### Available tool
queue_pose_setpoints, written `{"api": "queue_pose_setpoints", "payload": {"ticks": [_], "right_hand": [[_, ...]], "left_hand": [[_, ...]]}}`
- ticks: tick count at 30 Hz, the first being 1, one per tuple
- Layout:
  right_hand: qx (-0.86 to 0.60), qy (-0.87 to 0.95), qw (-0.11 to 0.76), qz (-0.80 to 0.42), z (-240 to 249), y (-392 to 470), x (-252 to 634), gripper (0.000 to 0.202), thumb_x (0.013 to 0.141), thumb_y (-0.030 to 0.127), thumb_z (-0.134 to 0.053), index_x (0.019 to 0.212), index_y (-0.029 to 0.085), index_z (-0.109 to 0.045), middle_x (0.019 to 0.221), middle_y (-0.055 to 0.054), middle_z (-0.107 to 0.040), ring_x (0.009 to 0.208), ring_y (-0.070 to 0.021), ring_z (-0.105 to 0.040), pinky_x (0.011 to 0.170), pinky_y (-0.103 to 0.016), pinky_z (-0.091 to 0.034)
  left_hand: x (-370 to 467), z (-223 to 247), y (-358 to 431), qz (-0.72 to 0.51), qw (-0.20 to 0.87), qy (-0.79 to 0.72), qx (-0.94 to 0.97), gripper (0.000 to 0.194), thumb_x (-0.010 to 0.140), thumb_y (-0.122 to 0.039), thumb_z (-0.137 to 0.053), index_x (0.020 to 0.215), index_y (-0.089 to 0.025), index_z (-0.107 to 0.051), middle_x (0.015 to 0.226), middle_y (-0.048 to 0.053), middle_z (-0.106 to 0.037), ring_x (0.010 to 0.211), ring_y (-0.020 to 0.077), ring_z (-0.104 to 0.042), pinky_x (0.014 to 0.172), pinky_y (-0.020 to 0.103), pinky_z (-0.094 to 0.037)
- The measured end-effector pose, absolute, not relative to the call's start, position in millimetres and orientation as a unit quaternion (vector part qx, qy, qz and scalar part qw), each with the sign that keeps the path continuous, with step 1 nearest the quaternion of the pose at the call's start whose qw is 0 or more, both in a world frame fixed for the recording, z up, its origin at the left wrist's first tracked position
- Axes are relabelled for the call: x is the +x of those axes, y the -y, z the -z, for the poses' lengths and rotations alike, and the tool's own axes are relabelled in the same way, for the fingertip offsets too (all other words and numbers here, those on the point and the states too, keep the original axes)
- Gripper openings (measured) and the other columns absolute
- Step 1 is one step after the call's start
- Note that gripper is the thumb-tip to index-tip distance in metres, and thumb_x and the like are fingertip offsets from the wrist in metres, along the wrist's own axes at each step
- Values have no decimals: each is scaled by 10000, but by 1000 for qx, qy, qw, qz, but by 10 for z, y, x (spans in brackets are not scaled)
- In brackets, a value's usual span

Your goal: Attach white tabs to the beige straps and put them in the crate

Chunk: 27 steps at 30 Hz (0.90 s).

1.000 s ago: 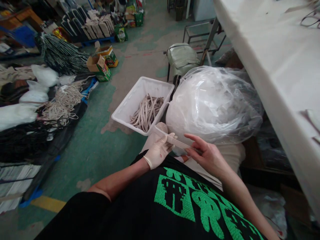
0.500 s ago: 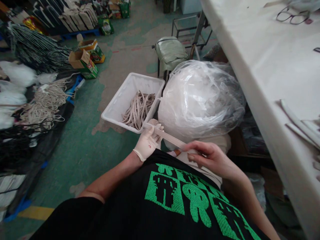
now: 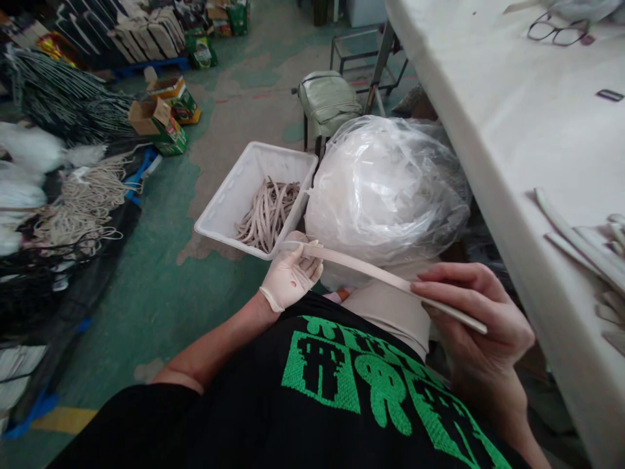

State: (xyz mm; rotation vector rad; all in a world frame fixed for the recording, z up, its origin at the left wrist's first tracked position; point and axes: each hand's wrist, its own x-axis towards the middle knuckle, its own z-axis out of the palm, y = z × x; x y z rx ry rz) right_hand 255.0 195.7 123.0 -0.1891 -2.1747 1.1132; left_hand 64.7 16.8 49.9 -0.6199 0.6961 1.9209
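Observation:
A long, flat beige strap (image 3: 364, 265) stretches between my two hands above my lap. My left hand (image 3: 291, 277), in a whitish glove with a small hole in it, is closed on the strap's far end by the bin's near corner. My right hand (image 3: 481, 312), bare, pinches the strap near its other end, and a short tail sticks out past the fingers. Just beyond my left hand is a white plastic bin (image 3: 222, 205) with a pile of similar straps (image 3: 269, 212) inside.
A big clear plastic bag (image 3: 385, 189) of white material bulges right of the bin. Behind it is a padded stool (image 3: 328, 98). Along the right runs a pale table (image 3: 493, 124) with glasses (image 3: 557, 31) and more strips (image 3: 583, 251). Cord bundles (image 3: 83, 202) and open cartons (image 3: 159, 124) lie left.
My right hand has moved right, away from my left hand, and a longer stretch of strap now shows between them. My left hand has stayed nearly in place.

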Motion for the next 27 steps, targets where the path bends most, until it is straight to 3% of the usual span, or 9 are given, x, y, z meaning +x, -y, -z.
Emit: {"api": "queue_pose_setpoints", "payload": {"ticks": [6,10,13,17,20,24,27], "right_hand": [[44,881,210,-422,-1360,-1929,2460,174,969,284,-602,1063,308,-747,1023,-60,-765,932,-233,-723,802,-384,-590],[92,882,201,-417,-1083,-1902,2178,182,970,200,-562,1064,256,-708,1132,-70,-747,997,-207,-711,863,-372,-573],[97,878,160,-440,-816,-1858,1947,171,990,202,-516,1050,229,-674,1188,-86,-726,1050,-195,-696,882,-355,-567],[57,869,102,-480,-605,-1832,1838,175,1011,280,-484,994,225,-650,1065,-72,-754,930,-178,-722,803,-305,-571],[-3,865,90,-493,-585,-1891,1949,206,1010,309,-476,972,223,-659,902,-53,-761,726,-158,-716,684,-267,-567],[-18,808,107,-579,-734,-2047,2275,256,1024,329,-481,925,216,-688,845,-47,-742,645,-136,-687,616,-240,-572],[-14,766,75,-639,-856,-2156,2512,307,1016,384,-513,867,203,-712,778,-60,-725,649,-154,-683,577,-238,-578]], "left_hand": [[686,-497,-152,-764,534,-300,-203,241,989,-226,-527,1102,-127,-716,1057,83,-764,938,155,-712,866,278,-534],[789,-420,-203,-737,588,-297,-149,246,993,-227,-518,1071,-106,-717,1030,87,-756,961,171,-700,921,291,-506],[901,-328,-260,-727,617,-284,-104,188,956,-175,-534,931,-135,-716,908,59,-745,939,194,-700,989,350,-476],[955,-210,-262,-710,647,-272,-53,192,898,-161,-518,895,-133,-708,923,106,-749,1033,258,-692,1025,418,-457],[844,-32,-223,-674,685,-257,-102,240,902,-267,-537,969,-105,-701,1036,154,-741,1058,285,-693,993,423,-489],[439,394,-210,-716,552,-340,-261,441,962,-450,-480,1156,-89,-645,1011,163,-736,929,256,-727,878,393,-558],[41,657,-243,-771,431,-391,-259,480,1022,-386,-360,1319,-69,-565,963,146,-728,835,206,-730,819,322,-575]]}}
